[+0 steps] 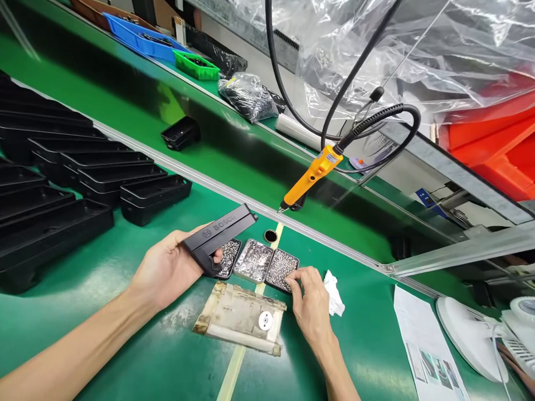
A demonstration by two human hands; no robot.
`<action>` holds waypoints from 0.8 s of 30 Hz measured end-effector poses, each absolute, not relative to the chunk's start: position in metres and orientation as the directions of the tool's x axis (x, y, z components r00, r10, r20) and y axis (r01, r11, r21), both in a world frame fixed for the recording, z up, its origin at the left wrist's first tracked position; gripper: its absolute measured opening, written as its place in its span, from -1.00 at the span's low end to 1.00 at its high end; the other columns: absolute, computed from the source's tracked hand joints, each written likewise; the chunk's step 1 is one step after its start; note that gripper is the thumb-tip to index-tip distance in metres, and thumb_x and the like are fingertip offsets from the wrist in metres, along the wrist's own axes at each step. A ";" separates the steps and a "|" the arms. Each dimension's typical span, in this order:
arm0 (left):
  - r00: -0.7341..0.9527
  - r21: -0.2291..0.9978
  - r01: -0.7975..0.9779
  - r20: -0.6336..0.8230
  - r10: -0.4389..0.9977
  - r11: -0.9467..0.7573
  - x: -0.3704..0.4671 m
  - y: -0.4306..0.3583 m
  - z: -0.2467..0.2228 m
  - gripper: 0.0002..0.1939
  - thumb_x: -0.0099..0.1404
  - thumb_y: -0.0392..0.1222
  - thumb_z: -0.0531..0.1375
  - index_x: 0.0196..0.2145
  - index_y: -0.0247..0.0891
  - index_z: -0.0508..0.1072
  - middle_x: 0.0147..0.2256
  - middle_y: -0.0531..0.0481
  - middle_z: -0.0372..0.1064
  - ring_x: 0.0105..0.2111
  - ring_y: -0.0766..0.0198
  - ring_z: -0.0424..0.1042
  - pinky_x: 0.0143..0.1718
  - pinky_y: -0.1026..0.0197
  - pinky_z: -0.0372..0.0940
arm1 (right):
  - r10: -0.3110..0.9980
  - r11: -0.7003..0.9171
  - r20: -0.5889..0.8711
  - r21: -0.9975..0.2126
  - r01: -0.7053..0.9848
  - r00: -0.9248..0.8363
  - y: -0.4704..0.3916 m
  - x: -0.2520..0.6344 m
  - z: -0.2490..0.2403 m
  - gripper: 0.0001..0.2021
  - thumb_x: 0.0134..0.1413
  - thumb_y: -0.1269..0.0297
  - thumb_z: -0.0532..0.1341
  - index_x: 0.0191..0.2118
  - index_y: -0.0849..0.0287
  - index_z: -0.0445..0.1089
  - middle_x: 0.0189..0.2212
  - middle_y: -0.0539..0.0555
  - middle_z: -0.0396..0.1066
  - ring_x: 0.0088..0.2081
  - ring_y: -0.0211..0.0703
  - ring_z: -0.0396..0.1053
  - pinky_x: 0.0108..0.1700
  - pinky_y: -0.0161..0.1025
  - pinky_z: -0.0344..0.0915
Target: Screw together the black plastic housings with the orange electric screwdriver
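Note:
My left hand is wrapped round a black plastic housing marked BOSCH, held above the bench. Its lower end overlaps a tray of metal parts. Two more trays stand beside that one: a middle tray of larger metal parts and a right tray of small metal parts. At the right tray's edge, my right hand has thumb and forefinger pinched together; anything between the tips is too small to see. Nearer to me lies a stained, taped pad with a white disc on it.
A yellow electric screwdriver hangs over the rail beyond the trays. Rows of black housings stand at the left. White tissue, a printed sheet and a white fan are on the right. A small round dark cup sits behind the trays.

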State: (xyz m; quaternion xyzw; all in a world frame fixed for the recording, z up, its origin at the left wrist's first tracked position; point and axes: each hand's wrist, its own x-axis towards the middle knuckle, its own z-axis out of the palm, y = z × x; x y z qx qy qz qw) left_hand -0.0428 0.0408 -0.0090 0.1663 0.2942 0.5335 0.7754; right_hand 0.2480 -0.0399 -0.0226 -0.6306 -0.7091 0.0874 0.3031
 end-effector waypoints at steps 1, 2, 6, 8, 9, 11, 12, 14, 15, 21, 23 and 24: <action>0.259 0.572 -0.728 -0.280 0.924 0.377 -0.043 0.041 -0.009 -0.61 0.35 -0.28 0.02 0.01 -0.48 0.50 -0.21 -0.32 0.43 -0.33 0.02 0.42 -0.30 -0.02 0.50 | 0.947 0.183 0.320 -0.509 0.841 -0.012 -0.041 0.247 -0.021 -0.80 0.47 0.30 0.08 -0.23 0.14 0.37 -0.25 0.11 0.38 -0.18 -0.02 0.30 -0.12 -0.12 0.23; 0.259 0.573 -0.727 -0.281 0.924 0.379 -0.044 0.041 -0.009 -0.61 0.35 -0.27 0.02 0.01 -0.48 0.49 -0.22 -0.32 0.43 -0.33 0.02 0.42 -0.31 -0.02 0.49 | 0.948 0.177 0.319 -0.515 0.839 -0.004 -0.043 0.246 -0.019 -0.80 0.47 0.31 0.08 -0.24 0.15 0.37 -0.25 0.11 0.38 -0.17 -0.01 0.30 -0.11 -0.12 0.23; 0.249 0.570 -0.729 -0.295 0.923 0.379 -0.046 0.041 -0.008 -0.61 0.35 -0.29 0.01 0.01 -0.47 0.49 -0.19 -0.33 0.44 -0.34 0.04 0.43 -0.31 -0.03 0.49 | 0.981 0.155 0.192 -0.658 0.737 -0.035 -0.058 0.237 0.002 -0.82 0.45 0.32 0.12 -0.25 0.13 0.38 -0.26 0.05 0.36 -0.27 -0.14 0.32 -0.25 -0.23 0.26; 0.245 0.566 -0.732 -0.301 0.922 0.379 -0.046 0.041 -0.007 -0.61 0.36 -0.29 0.00 0.01 -0.47 0.49 -0.21 -0.32 0.44 -0.35 0.04 0.43 -0.31 -0.02 0.50 | 0.992 0.114 0.050 -0.769 0.629 -0.119 -0.069 0.229 0.016 -0.84 0.43 0.33 0.17 -0.26 0.11 0.40 -0.24 0.02 0.35 -0.27 -0.19 0.33 -0.28 -0.28 0.26; 0.244 0.565 -0.733 -0.303 0.921 0.380 -0.046 0.041 -0.006 -0.61 0.36 -0.29 0.00 0.01 -0.48 0.49 -0.23 -0.32 0.44 -0.35 0.04 0.43 -0.31 -0.02 0.50 | 0.987 0.095 -0.002 -0.798 0.596 -0.160 -0.075 0.225 0.021 -0.86 0.41 0.34 0.18 -0.26 0.10 0.40 -0.21 0.02 0.35 -0.23 -0.19 0.34 -0.24 -0.28 0.27; 0.245 0.563 -0.734 -0.302 0.921 0.380 -0.046 0.041 -0.005 -0.58 0.36 -0.30 -0.01 0.03 -0.51 0.49 -0.26 -0.32 0.43 -0.34 0.04 0.43 -0.30 -0.02 0.50 | 0.980 0.097 -0.032 -0.784 0.613 -0.196 -0.084 0.218 0.027 -0.88 0.41 0.36 0.17 -0.23 0.09 0.40 -0.16 0.03 0.33 -0.16 -0.17 0.36 -0.14 -0.25 0.27; 0.245 0.562 -0.735 -0.302 0.921 0.380 -0.046 0.041 -0.005 -0.57 0.36 -0.31 -0.01 0.05 -0.52 0.48 -0.27 -0.32 0.43 -0.33 0.04 0.43 -0.30 -0.01 0.50 | 0.981 0.113 -0.019 -0.754 0.648 -0.193 -0.087 0.216 0.028 -0.88 0.42 0.36 0.16 -0.21 0.09 0.40 -0.14 0.04 0.31 -0.15 -0.16 0.36 -0.12 -0.23 0.27; 0.241 0.562 -0.736 -0.305 0.921 0.378 -0.046 0.042 -0.005 -0.56 0.35 -0.32 0.00 0.07 -0.54 0.48 -0.27 -0.33 0.43 -0.31 0.04 0.43 -0.29 0.00 0.50 | 0.983 0.145 0.018 -0.691 0.708 -0.184 -0.090 0.214 0.026 -0.87 0.44 0.33 0.13 -0.19 0.09 0.40 -0.15 0.05 0.30 -0.19 -0.15 0.36 -0.17 -0.20 0.26; 0.239 0.561 -0.736 -0.308 0.921 0.379 -0.046 0.042 -0.005 -0.55 0.34 -0.32 0.00 0.07 -0.54 0.48 -0.27 -0.33 0.43 -0.31 0.04 0.43 -0.29 0.00 0.51 | 0.982 0.159 0.033 -0.670 0.725 -0.185 -0.090 0.214 0.025 -0.86 0.45 0.31 0.13 -0.19 0.08 0.41 -0.17 0.06 0.29 -0.21 -0.14 0.35 -0.20 -0.20 0.25; 0.237 0.555 -0.735 -0.329 0.914 0.390 -0.045 0.041 0.000 -0.54 0.33 -0.33 -0.01 0.07 -0.52 0.49 -0.27 -0.33 0.43 -0.30 0.03 0.43 -0.30 -0.01 0.52 | 0.972 0.203 0.062 -0.700 0.685 -0.225 -0.087 0.219 0.025 -0.81 0.48 0.31 0.09 -0.17 0.07 0.44 -0.20 0.06 0.33 -0.22 -0.15 0.37 -0.21 -0.20 0.27; 0.239 0.551 -0.735 -0.335 0.912 0.395 -0.045 0.040 0.001 -0.54 0.32 -0.33 -0.02 0.06 -0.51 0.50 -0.27 -0.32 0.43 -0.29 0.03 0.43 -0.30 -0.02 0.52 | 0.965 0.222 0.061 -0.700 0.679 -0.254 -0.086 0.220 0.026 -0.84 0.48 0.31 0.11 -0.14 0.05 0.44 -0.20 0.05 0.35 -0.18 -0.13 0.38 -0.19 -0.19 0.28; 0.239 0.549 -0.736 -0.338 0.910 0.397 -0.045 0.040 0.002 -0.54 0.32 -0.33 -0.02 0.06 -0.50 0.50 -0.27 -0.31 0.44 -0.29 0.03 0.44 -0.30 -0.02 0.53 | 0.962 0.232 0.060 -0.694 0.681 -0.267 -0.086 0.221 0.026 -0.86 0.47 0.31 0.12 -0.12 0.04 0.44 -0.19 0.04 0.36 -0.17 -0.13 0.38 -0.17 -0.19 0.29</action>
